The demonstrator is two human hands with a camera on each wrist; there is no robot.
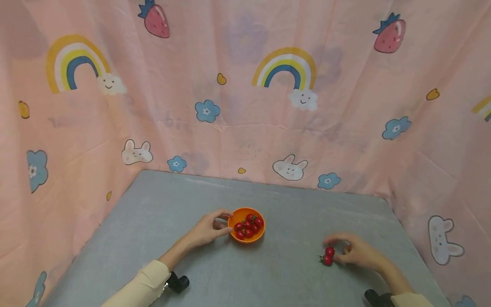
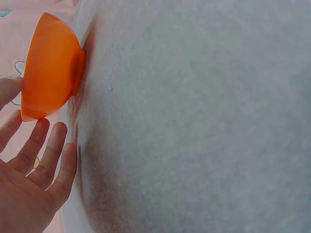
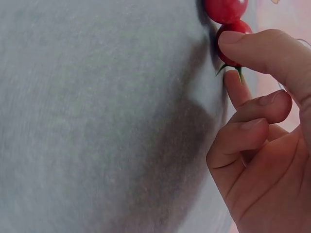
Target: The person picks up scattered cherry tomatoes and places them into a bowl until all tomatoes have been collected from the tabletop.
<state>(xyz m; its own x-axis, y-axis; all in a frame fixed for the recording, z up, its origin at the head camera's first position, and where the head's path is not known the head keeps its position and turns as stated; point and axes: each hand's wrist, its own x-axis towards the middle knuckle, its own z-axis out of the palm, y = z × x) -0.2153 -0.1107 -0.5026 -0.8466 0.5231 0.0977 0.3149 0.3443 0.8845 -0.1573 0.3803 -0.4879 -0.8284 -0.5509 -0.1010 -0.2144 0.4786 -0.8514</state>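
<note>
An orange bowl with several cherry tomatoes inside stands on the grey table. My left hand is at its left side, thumb and fingers spread and touching the rim; in the left wrist view, fingers extend below the bowl. Two more cherry tomatoes lie side by side on the table to the right. Around the farther one, my right hand has thumb and forefinger apart. The right wrist view has the thumb partly covering that cherry tomato, green stem showing; firm contact is unclear.
The grey table reaches back to a pink printed curtain, which also hangs along both sides. Black wrist devices sit below both hands, near the sleeves.
</note>
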